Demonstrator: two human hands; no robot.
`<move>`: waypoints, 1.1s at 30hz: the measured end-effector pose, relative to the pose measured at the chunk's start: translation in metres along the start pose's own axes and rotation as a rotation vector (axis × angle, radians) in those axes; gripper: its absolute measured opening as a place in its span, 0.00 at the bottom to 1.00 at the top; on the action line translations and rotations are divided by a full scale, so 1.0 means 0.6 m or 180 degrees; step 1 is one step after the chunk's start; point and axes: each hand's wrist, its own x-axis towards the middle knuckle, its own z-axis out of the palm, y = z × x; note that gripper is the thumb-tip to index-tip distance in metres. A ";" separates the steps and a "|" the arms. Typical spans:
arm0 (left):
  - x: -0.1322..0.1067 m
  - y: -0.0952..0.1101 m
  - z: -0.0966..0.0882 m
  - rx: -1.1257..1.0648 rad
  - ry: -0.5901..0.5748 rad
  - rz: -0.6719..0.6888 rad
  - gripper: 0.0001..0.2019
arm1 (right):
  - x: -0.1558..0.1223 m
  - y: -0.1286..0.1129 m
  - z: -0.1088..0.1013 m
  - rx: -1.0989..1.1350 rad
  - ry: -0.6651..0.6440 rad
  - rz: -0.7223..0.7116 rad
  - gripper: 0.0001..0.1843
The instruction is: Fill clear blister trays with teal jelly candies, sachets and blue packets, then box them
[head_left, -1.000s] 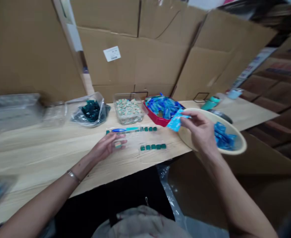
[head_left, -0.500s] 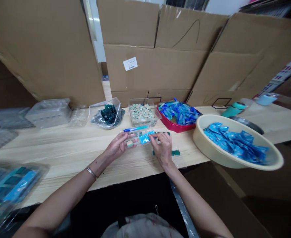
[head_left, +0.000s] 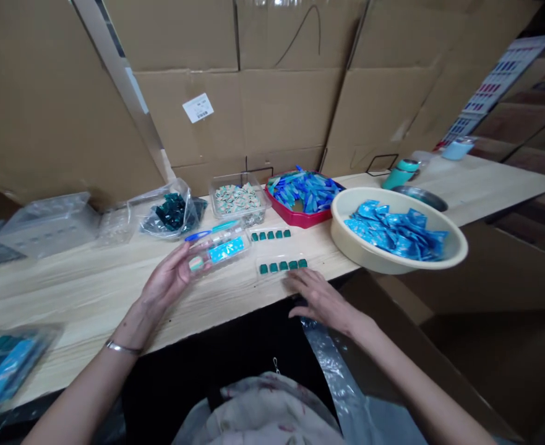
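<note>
Pale wooden workbench [head_left: 75,290] seen from above, with pale patterned cloth [head_left: 258,414] along the bottom of the view, nearest of all. Left hand [head_left: 167,278] palm up, a thin metal bracelet [head_left: 122,347] at the wrist, fingers curled around the near end of a clear plastic case [head_left: 219,250], with a small striped tile [head_left: 196,264] at that end. Blue packet [head_left: 221,250] inside the case; long axis slanting from lower left up to the right, far end pointing away from the left hand, toward the bench's back. Right hand [head_left: 321,300] empty, fingers spread, at the bench's near edge, farther from the case than the left hand and just below a clear strip of teal mosaic tiles [head_left: 281,266]. Second teal row [head_left: 270,235] just beyond that strip, and a slim blue handle [head_left: 211,230], kind unclear, beside the case. Farther right, a cream bowl [head_left: 337,228] of blue sachets [head_left: 395,233]. Along the back, a red tray [head_left: 295,219] of blue pieces, a clear tub [head_left: 237,198] of pale tiles, a plastic bag [head_left: 172,213] of dark green tiles, and a teal bottle [head_left: 399,174]. Behind everything, large cardboard sheets [head_left: 239,105].
</note>
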 end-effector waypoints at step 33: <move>-0.103 -0.159 0.056 -0.1172 0.0522 0.0398 0.23 | 0.121 -0.207 0.101 0.5582 0.1907 0.2924 0.17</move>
